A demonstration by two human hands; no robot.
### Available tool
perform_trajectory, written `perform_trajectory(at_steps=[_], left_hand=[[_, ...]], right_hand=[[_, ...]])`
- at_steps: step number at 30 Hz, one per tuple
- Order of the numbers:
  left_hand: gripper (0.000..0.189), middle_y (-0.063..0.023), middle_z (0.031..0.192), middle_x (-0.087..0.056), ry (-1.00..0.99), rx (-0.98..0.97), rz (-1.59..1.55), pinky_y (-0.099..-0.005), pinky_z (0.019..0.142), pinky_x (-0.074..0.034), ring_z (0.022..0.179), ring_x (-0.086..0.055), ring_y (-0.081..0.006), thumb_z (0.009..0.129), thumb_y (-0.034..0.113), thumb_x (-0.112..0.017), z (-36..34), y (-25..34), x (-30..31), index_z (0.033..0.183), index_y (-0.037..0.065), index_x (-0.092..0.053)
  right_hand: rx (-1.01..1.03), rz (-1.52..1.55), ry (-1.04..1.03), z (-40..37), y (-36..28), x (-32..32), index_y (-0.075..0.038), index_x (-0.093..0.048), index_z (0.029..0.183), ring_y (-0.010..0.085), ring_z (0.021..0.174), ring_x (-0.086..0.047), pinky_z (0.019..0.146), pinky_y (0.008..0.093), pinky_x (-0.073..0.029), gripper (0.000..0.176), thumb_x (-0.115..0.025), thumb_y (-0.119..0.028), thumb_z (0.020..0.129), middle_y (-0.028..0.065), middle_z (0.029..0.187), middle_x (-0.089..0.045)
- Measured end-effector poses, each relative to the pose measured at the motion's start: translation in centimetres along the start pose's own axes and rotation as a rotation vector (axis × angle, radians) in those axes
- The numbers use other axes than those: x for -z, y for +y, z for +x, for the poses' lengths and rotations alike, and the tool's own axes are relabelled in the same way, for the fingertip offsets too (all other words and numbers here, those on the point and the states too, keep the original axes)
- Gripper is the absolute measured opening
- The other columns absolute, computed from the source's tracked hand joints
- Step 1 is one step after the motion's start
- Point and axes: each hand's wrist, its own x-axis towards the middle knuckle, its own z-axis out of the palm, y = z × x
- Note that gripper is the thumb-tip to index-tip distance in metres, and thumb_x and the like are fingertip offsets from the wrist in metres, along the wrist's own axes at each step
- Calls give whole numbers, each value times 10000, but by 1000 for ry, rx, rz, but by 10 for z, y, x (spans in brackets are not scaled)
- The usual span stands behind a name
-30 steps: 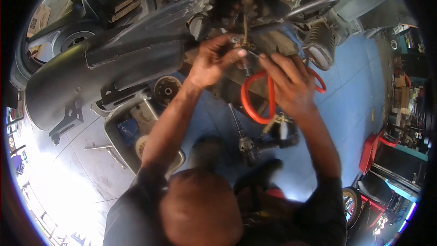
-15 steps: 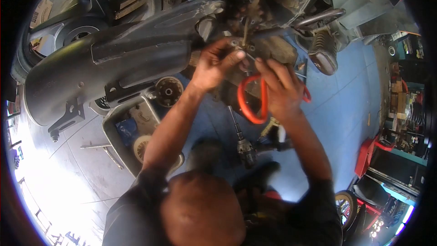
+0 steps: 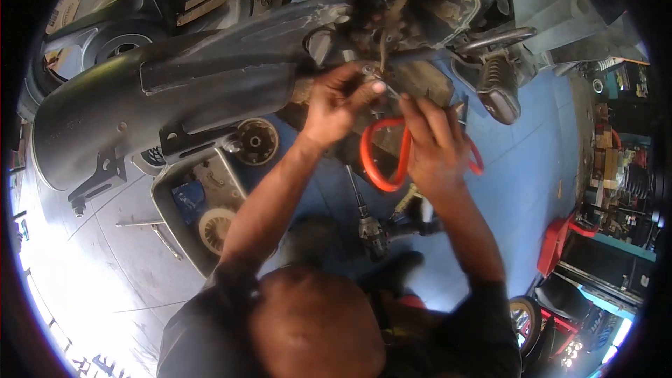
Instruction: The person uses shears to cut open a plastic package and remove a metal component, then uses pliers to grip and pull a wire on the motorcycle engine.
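My left hand (image 3: 334, 103) is closed, thumb and fingers pinching a small metal part (image 3: 369, 70) with a round hole, just below the opened engine side (image 3: 399, 10). My right hand (image 3: 439, 141) is closed around a tool with a thin silver rod (image 3: 392, 89), whose end points at that small part. A loop of orange tubing (image 3: 367, 157) hangs by the right hand and shows again past its far side. Most of the tool is hidden in the palm, so its exact kind cannot be made out.
A dark exhaust muffler (image 3: 168, 98) and a wheel (image 3: 126, 45) stand at left. Below them are a grey tray (image 3: 162, 199) with a fan-like disc (image 3: 214, 231), and a round metal drum (image 3: 256, 141). A power tool (image 3: 371, 234) lies on the blue floor; a footrest (image 3: 498, 84) juts out right.
The view has shifted slightly. Both hands stay at the small part, with the rod still pointing at it; the orange loop has swung a little to the left.
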Motion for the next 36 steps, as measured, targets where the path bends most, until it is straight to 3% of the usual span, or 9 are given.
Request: perform_trajectory(at_steps=[4,10,19,26,29,36], left_hand=[[159,-44,788,-671,14,-36,41,-242,633,-501,688,-615,-96,889,60,-682,-1,2,-1,1038,14,-655],[163,-46,797,-673,-65,98,-115,-238,617,-500,698,-621,-95,885,48,-684,0,6,6,1038,3,-653],[148,-47,772,-674,21,-7,-59,-236,607,-498,674,-618,-97,879,58,-694,0,0,-5,1007,-4,-653],[237,-32,828,-668,-151,101,-26,-236,630,-508,706,-609,-86,888,104,-699,8,9,14,1107,24,-654],[247,-15,816,-649,-202,73,9,-230,630,-495,691,-586,-81,902,117,-686,8,11,14,1126,22,-643],[289,-6,876,-623,-171,101,13,-232,649,-462,724,-554,-72,920,157,-670,3,12,7,1168,24,-605]], right_hand=[[3,-40,-13,1,-3,4,-58,-693,1089,220,739,-579,635,326,-529,368,-658,-75,724,37,1027,-582],[57,132,-25,8,13,6,-61,-684,1112,228,784,-581,653,344,-531,424,-669,-76,689,37,1028,-583],[21,-90,-42,2,-1,10,-59,-685,1115,224,823,-588,664,341,-534,421,-660,-91,696,54,1077,-557],[176,51,-21,19,34,16,-72,-685,1096,238,777,-613,609,319,-520,409,-691,-65,687,50,1017,-609],[350,120,-37,28,49,17,-52,-684,1082,231,745,-596,612,317,-505,394,-701,-88,690,55,976,-613],[324,66,-55,32,34,20,-41,-687,1073,233,735,-595,596,328,-499,384,-696,-59,689,63,961,-607]])
